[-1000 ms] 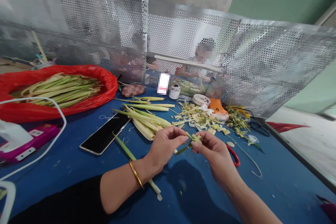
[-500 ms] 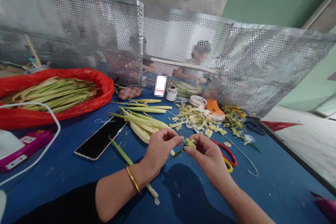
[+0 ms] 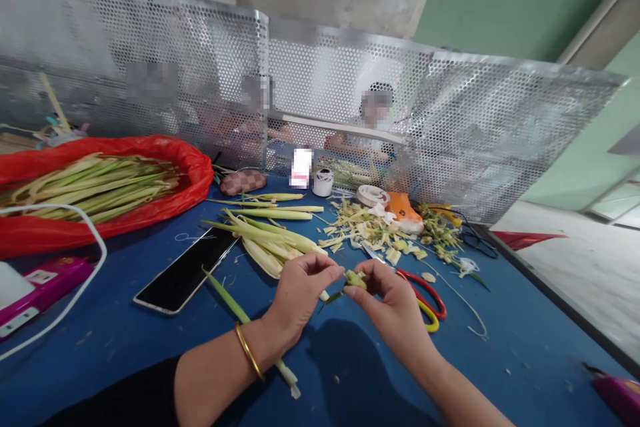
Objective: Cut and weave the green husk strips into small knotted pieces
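A small green knot of folded leaf [image 3: 355, 281] sits between the thumb and fingers of my right hand [image 3: 395, 303]. From its lower left a dark leaf tip [image 3: 332, 297] sticks out. My left hand [image 3: 303, 290] is closed in a pinch at the knot's left side; what lies between those fingertips is too small to make out. Under my left wrist runs a single green leaf stalk [image 3: 233, 307]. Beyond my left hand lies a pile of pale green husk leaves [image 3: 270, 243]. Scissors with red and yellow handles [image 3: 427, 300] rest just right of my right hand.
At left are a red bag [image 3: 193, 170] of long leaves, a purple power strip [image 3: 50, 290] with a white cable [image 3: 97, 240], and a dark phone [image 3: 185, 273]. Leaf scraps [image 3: 350, 227], a tape roll [image 3: 373, 196] and an orange packet [image 3: 404, 208] lie before a perforated metal screen [image 3: 320, 67].
Both hands keep their pinch around the leaf knot, with the fingers barely shifted. The whole view has moved slightly, so the table things appear a little farther left.
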The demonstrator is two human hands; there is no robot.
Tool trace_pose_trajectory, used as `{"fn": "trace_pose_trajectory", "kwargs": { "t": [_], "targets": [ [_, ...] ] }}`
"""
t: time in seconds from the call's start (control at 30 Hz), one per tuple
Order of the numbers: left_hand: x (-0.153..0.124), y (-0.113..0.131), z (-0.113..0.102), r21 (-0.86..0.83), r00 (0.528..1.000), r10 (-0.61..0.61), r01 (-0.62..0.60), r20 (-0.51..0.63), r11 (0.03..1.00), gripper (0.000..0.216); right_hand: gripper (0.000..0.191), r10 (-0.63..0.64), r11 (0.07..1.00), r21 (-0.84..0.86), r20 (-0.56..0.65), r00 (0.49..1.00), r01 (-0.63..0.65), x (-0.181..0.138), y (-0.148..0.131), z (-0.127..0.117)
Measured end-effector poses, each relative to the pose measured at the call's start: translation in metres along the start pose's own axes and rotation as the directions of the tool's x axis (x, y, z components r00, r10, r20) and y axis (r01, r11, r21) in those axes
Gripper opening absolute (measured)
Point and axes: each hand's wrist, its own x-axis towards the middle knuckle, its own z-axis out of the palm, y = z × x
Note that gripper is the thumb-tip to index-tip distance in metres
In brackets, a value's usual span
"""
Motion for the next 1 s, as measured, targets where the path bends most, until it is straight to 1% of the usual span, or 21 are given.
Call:
{"fn": "trace_pose_trajectory", "kwargs": {
  "t": [0.17,0.33,0.4,0.5,0.57,0.63,0.67,0.73,0.83,0.93,1.0],
  "targets": [
    [0.0014,0.0012,-0.0016,0.032,0.998,-0.021,0.019,0.054,0.999,0.018,0.009,-0.044,0.997,-0.06,0.023,0.999,0.045,-0.0009,0.0014,-0.0017],
    [0.0042,-0.0018,-0.0032,0.076,0.995,-0.046,0.039,0.086,0.996,0.021,0.008,-0.053,0.993,-0.1,0.041,0.998,0.057,-0.0006,0.0014,-0.0017],
    [0.0049,-0.0038,-0.0033,0.051,0.996,-0.043,0.039,0.078,0.998,0.021,0.008,-0.046,0.997,-0.061,0.031,0.998,0.048,0.0008,0.0025,-0.0014],
    [0.006,-0.0067,-0.0031,0.021,0.998,-0.021,0.02,0.059,1.0,0.02,0.014,0.016,0.997,0.08,0.047,0.999,-0.019,0.0038,0.0049,-0.001],
    [0.0067,-0.0078,-0.0031,0.067,0.997,0.038,-0.043,0.064,0.997,0.018,0.022,0.07,0.977,0.193,0.097,0.993,-0.087,0.0055,0.0063,-0.001],
    [0.0067,-0.0073,-0.0031,0.16,0.989,0.123,-0.135,0.084,0.978,0.015,0.027,0.099,0.958,0.256,0.124,0.987,-0.129,0.006,0.0074,-0.001],
    [0.0064,-0.0065,-0.003,0.211,0.983,0.161,-0.177,0.092,0.961,0.014,0.027,0.101,0.959,0.252,0.115,0.988,-0.127,0.0058,0.0077,-0.0011],
    [0.0048,-0.0041,-0.0026,0.296,0.972,0.215,-0.233,0.09,0.926,0.012,0.025,0.082,0.978,0.187,0.065,0.995,-0.092,0.0044,0.0082,-0.001],
    [0.0025,-0.0016,-0.0015,0.354,0.966,0.252,-0.257,0.06,0.899,0.012,0.022,0.046,0.995,0.088,0.012,0.999,-0.047,0.0018,0.0083,-0.0007],
    [0.0032,-0.003,-0.0012,0.338,0.971,0.233,-0.237,0.052,0.911,0.01,0.022,0.047,0.995,0.085,0.008,0.999,-0.047,0.0014,0.0079,-0.0005],
    [0.0052,-0.0046,-0.0016,0.274,0.981,0.176,-0.191,0.076,0.943,0.011,0.023,0.058,0.992,0.108,0.018,0.998,-0.06,0.0028,0.0076,-0.0011]
  ]
}}
